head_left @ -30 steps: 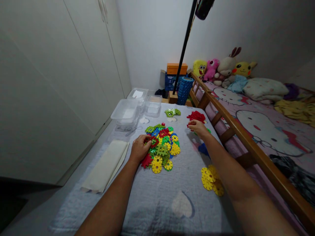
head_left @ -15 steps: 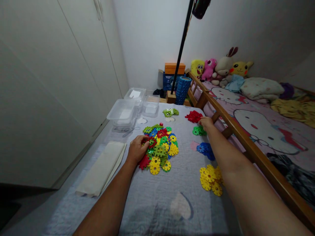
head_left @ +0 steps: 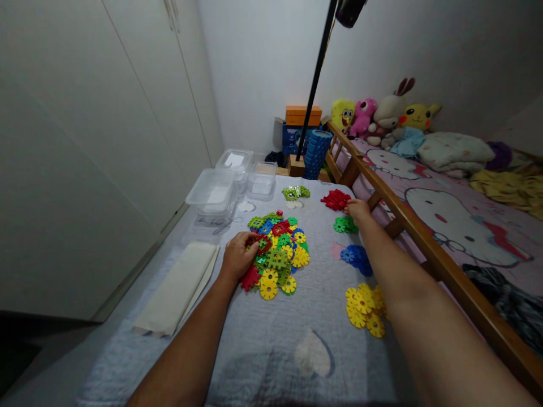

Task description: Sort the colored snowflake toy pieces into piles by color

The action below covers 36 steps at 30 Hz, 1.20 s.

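My left hand rests at the left side of a mixed pile of plastic interlocking pieces. Its thumb and fingers close on a red square interlocking piece. Yellow, green, blue and red pieces lie around it, some round and notched, some square. Far to the right, my right hand is at the right edge of a heap of red pieces, its fingers drawn together; what they hold, if anything, is too small to make out. Green notched discs lie just below that hand.
Sorted heaps of light green pieces, blue discs and yellow discs lie on the cloth. Clear plastic boxes and a folded cloth are on the left. A wooden bed rail borders the right side.
The whole view has shifted slightly. Both hands keep almost the same places, the left on the mixed pile and the right beside the red heap.
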Available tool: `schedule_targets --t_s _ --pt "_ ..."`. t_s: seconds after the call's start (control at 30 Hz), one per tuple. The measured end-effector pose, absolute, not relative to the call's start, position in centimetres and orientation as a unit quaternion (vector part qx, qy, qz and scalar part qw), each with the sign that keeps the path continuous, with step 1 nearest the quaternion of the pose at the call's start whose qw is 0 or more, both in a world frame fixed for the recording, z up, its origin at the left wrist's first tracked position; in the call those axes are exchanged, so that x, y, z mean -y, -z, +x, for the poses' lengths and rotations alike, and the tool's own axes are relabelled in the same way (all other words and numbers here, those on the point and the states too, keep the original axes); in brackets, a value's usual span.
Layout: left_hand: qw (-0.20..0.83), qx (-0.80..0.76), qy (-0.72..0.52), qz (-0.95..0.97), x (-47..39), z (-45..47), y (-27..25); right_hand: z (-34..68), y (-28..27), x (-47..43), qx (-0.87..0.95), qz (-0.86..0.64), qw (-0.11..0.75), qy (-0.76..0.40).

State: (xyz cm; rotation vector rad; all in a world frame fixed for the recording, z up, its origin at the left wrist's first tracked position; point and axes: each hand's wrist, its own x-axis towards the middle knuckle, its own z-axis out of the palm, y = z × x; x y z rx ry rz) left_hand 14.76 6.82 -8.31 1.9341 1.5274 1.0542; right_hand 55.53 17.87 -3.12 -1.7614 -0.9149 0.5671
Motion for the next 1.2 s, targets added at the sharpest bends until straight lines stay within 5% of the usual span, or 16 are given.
schedule_targets --t_s 0.2,0.4,0.73,0.9,1.2 --pt "0.237 -0.552 -0.388 0.699 -6.9 14.8 8.5 52.1 1.6 -16.8 0.42 -0.706 0.488 -0.294" --pt "0.243 -0.554 -0.389 0.695 -6.9 14.8 8.6 45.1 2.0 -14.6 0.611 -0.589 0.311 -0.428" --pt "0.241 -0.558 -0.455 0.65 -7.1 14.4 8.4 40.2 4.8 -15.2 0.754 -0.581 0.175 -0.252" --pt "0.23 -0.569 -0.473 0.632 -7.2 14.3 8.4 39.6 5.6 -15.3 0.758 -0.587 0.185 -0.213" --pt "0.231 -0.575 -0.465 0.632 -7.1 14.3 8.3 44.5 5.3 -16.6 0.692 -0.611 0.328 -0.202"
